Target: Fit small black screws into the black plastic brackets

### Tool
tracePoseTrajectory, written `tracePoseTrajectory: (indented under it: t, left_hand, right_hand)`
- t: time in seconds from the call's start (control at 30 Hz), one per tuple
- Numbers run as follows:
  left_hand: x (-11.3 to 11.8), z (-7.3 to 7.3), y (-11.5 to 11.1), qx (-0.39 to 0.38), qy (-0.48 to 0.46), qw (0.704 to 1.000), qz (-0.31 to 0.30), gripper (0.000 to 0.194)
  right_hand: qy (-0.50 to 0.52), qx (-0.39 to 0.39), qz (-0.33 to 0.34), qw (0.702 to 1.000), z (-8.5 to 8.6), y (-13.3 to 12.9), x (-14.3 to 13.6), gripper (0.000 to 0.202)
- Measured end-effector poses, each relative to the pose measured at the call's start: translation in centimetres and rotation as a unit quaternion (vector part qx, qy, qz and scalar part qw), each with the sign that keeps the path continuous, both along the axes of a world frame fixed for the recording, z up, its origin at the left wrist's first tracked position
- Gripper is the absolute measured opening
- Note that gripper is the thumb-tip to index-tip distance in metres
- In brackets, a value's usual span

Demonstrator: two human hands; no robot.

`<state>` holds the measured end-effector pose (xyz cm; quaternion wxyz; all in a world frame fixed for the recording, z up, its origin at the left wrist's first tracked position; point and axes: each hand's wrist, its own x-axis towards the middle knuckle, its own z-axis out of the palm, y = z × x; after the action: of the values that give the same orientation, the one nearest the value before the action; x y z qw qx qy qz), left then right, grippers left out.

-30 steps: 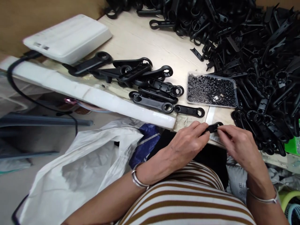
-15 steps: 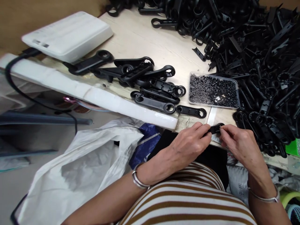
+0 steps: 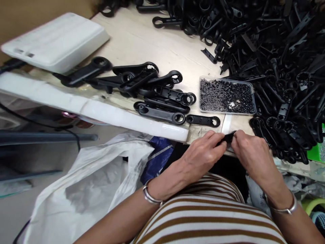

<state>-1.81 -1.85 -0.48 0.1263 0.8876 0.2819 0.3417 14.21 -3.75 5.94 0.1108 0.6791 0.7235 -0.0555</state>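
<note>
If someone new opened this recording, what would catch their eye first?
Probably the big heap of black plastic parts filling the upper right of the table. Next, the clear box of tiny dark pieces at its near left edge. Then the left hand and right hand at the table's front edge, both on one small black part.

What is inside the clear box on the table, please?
The clear box holds many tiny parts, greyer left, blacker right, with a pale patch near the front edge. Anything beneath the top layer is covered.
</note>
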Motion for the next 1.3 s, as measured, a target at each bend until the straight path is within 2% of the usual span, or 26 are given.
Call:
tracePoseTrajectory:
  t: [0.07, 0.1, 0.17, 0.23, 0.33, 0.4, 0.47, 0.53, 0.6, 0.83, 1.03, 1.17, 1.3]
  left_hand:
    - [0.2, -0.6, -0.1, 0.003, -0.041, 0.999, 0.015, 0.031]
    - [0.3, -0.8, -0.2, 0.006, -0.058, 0.998, 0.021, 0.029]
    - [0.4, -1.2, -0.4, 0.009, -0.081, 0.996, 0.029, 0.025]
    - [0.5, -1.4, -0.6, 0.011, -0.102, 0.994, 0.038, 0.021]
    - [0.6, -1.3, -0.9, 0.020, -0.139, 0.989, 0.049, 0.017]
    - [0.8, -1.2, -1.0, 0.025, -0.157, 0.986, 0.047, 0.017]
    - [1.0, -1.0, -1.1, 0.031, -0.169, 0.984, 0.043, 0.016]
    - [1.1, -0.8, -1.2, 0.038, -0.176, 0.983, 0.040, 0.015]
    - [1.0, -0.6, -1.4, 0.042, -0.178, 0.982, 0.036, 0.014]
    - [0.4, -0.5, -1.8, 0.065, -0.157, 0.985, 0.023, 0.018]
    - [0.4, -1.7, -1.9, 0.047, -0.171, 0.984, 0.022, 0.025]
    - [0.8, -2.2, -2.2, 0.030, -0.166, 0.985, 0.034, 0.027]
    - [0.5, -1.0, -1.9, 0.003, -0.160, 0.987, -0.010, 0.024]
  right_hand:
    - [0.153, -0.022, -0.050, 0.987, -0.6, -0.1, 1.8, 0.020]
    - [0.243, -0.034, -0.077, 0.966, -1.0, -0.3, 2.6, 0.022]
    - [0.385, 0.003, -0.151, 0.911, -1.7, -1.1, 3.8, 0.021]
    - [0.476, 0.063, -0.225, 0.848, -2.3, -2.1, 4.1, 0.033]
    - [0.580, 0.099, -0.301, 0.750, -2.6, -3.1, 3.3, 0.055]
    - [0.644, 0.083, -0.325, 0.687, -2.7, -3.1, 2.4, 0.066]
    - [0.698, 0.069, -0.332, 0.630, -2.8, -2.9, 1.5, 0.068]
    - [0.732, 0.072, -0.339, 0.587, -2.9, -2.6, 0.9, 0.062]
    - [0.744, 0.084, -0.348, 0.563, -2.9, -2.3, 0.4, 0.054]
    - [0.744, 0.120, -0.363, 0.548, -3.2, -1.2, -0.8, 0.038]
    - [0.754, 0.105, -0.345, 0.550, -3.5, -1.2, -1.2, 0.040]
    - [0.735, 0.107, -0.312, 0.592, -3.8, -0.9, -1.1, 0.038]
    - [0.692, 0.076, -0.286, 0.659, -2.6, -1.2, 1.1, 0.043]
